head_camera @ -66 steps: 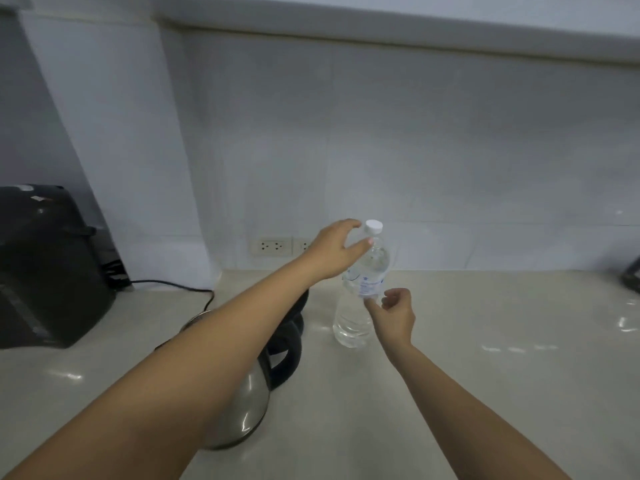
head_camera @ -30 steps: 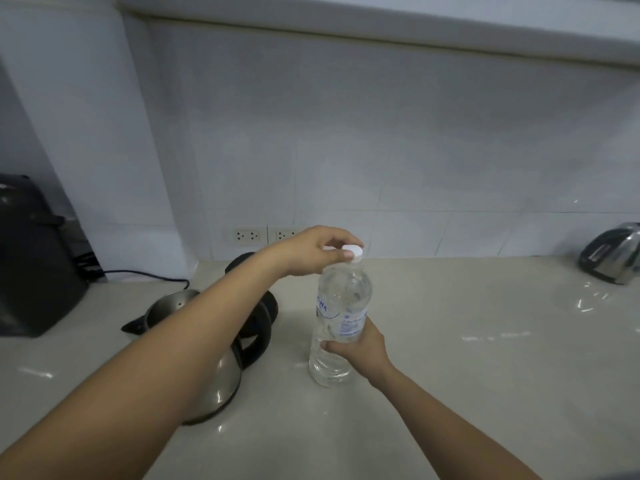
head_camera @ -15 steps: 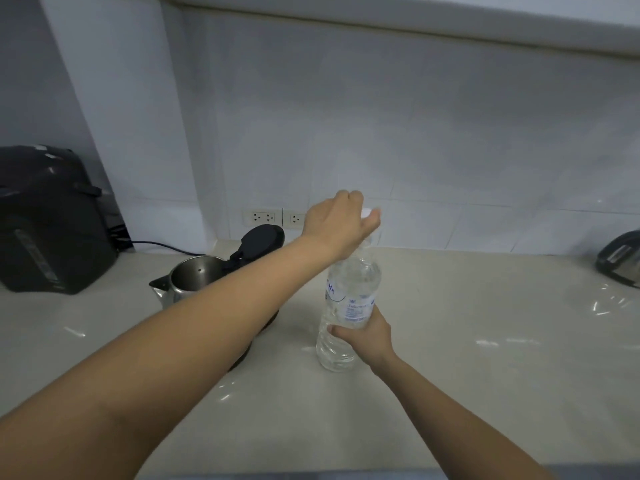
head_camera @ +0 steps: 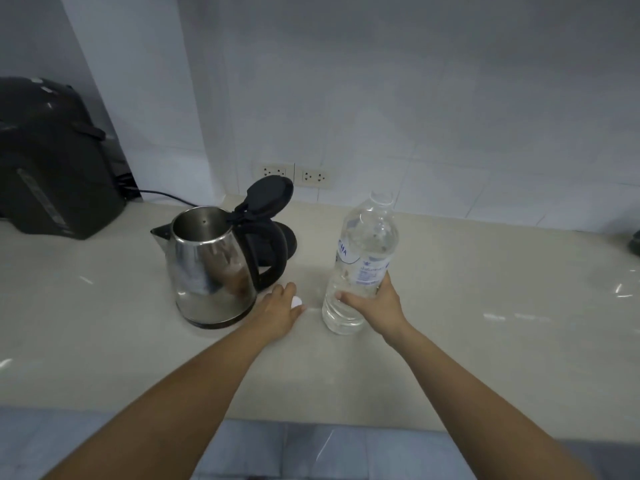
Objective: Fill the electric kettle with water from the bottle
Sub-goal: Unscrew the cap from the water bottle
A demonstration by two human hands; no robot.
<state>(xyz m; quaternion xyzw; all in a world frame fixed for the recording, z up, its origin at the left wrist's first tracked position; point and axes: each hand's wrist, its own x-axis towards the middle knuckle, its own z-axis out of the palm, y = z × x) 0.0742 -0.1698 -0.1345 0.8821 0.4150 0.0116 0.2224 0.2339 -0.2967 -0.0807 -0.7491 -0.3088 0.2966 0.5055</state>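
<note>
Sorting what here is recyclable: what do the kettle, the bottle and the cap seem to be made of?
Kettle: polished metal body, probably stainless steel, since it mirrors the room; the handle and open lid look like matte black plastic.
Bottle: clear thin plastic, see-through with ribbed walls.
Cap: white, likely plastic, mostly hidden by the left hand.

White plastic cap (head_camera: 296, 302) now off clear plastic water bottle (head_camera: 363, 265), left hand (head_camera: 277, 311) lowered it to beige countertop (head_camera: 485, 306) beside steel kettle (head_camera: 211, 268).

Dim, soft, bluish light; glare streaks on countertop (head_camera: 485, 341); wide-angle edge warping.
</note>
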